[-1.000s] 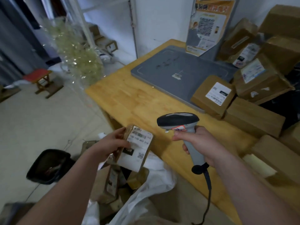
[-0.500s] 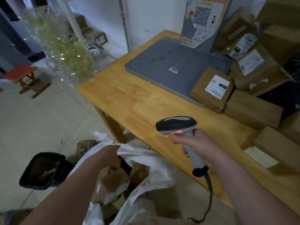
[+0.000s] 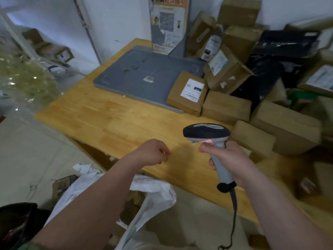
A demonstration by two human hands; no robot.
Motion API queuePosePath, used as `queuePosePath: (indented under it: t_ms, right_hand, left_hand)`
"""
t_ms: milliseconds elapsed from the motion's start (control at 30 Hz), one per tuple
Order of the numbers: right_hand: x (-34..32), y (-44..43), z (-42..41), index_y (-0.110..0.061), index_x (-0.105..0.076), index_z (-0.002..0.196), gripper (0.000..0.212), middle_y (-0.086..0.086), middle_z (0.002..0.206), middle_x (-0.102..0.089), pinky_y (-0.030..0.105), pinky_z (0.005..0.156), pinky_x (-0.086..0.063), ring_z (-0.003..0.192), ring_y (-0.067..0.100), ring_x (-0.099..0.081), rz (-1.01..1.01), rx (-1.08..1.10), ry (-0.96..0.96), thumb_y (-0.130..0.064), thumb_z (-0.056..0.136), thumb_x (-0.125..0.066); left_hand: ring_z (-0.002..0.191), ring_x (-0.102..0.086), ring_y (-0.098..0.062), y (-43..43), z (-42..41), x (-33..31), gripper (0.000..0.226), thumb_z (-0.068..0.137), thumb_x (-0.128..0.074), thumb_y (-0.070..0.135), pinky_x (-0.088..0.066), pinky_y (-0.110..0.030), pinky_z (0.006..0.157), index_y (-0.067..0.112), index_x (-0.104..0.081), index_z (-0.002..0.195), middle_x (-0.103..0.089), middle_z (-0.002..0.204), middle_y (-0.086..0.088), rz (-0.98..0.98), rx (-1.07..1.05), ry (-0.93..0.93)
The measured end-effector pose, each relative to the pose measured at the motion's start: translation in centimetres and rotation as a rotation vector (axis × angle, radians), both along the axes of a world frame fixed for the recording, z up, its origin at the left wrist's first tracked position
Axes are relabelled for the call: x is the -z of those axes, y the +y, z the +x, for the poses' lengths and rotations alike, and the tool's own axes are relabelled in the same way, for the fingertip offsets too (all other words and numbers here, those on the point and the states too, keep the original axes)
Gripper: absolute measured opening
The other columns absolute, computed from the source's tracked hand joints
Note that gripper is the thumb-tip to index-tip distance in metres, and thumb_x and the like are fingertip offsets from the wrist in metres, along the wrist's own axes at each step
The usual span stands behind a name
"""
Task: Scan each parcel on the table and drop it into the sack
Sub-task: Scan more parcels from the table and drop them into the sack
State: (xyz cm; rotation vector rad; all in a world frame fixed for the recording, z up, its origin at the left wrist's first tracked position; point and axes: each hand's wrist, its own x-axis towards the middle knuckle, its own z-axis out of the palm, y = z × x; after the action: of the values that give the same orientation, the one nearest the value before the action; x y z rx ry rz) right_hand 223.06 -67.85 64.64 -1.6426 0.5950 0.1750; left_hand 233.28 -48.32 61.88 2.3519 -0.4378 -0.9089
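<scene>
The left hand (image 3: 151, 152) hangs over the near edge of the pale wooden bench (image 3: 108, 120), its grip loosely curled and empty. The right hand (image 3: 228, 159) has its grip wrapped round the handle of the grey-and-black corded barcode scanner (image 3: 207, 132). The white woven sack (image 3: 158, 195) gapes at six o'clock, below the bench edge.

The handiest parcel is the small brown cardboard box with a white label (image 3: 187, 92) at one o'clock, on the corner of the flat grey pad (image 3: 140, 73). It is best lifted label-up, the barcode squared to the scanner's window, then dropped.

The label's print is too blurred to read. The orange-and-white poster (image 3: 168, 24) at twelve o'clock shows what may be a QR code.
</scene>
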Motion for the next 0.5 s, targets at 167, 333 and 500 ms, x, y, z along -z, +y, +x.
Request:
queuePosePath:
  t_ms: [167,333,500]
  right_hand:
    - [-2.0,-4.7,-4.6,-0.017,-0.068,0.093,0.012,0.003,0.076,-0.063,0.027,0.056,-0.046,0.062,0.014,-0.057,-0.07,0.22,-0.094,-0.024,0.086,-0.073]
    - [-3.2,-11.5,-10.6,-0.025,-0.065,0.1,0.017,0.0,0.095,-0.066,0.036,0.07,-0.052,0.086,0.019,-0.061,-0.139,0.512,-0.198,-0.03,0.086,-0.071]
    - [-1.4,-18.1,-16.0,-0.022,-0.059,0.105,0.021,-0.002,0.096,-0.061,0.047,0.091,-0.047,0.092,0.022,-0.057,-0.193,0.794,-0.109,-0.029,0.088,-0.069]
  left_hand:
    - [0.082,-0.061,-0.01,-7.8,-2.3,-1.7,0.025,0.09,-0.062,0.019,-0.051,-0.025,0.071,0.02,-0.066,0.115,-0.063,0.098,0.003,-0.22,-0.018,-0.052]
    - [0.099,-0.056,-0.014,-17.2,-5.9,-3.0,0.029,0.091,-0.062,0.021,-0.043,-0.024,0.079,0.017,-0.064,0.12,-0.06,0.11,0.004,-0.303,0.17,-0.089]
    - [0.111,-0.056,-0.02,-25.2,-10.1,-1.7,0.047,0.091,-0.062,0.022,-0.047,-0.029,0.086,0.019,-0.051,0.136,-0.056,0.128,-0.004,-0.27,0.319,0.015]
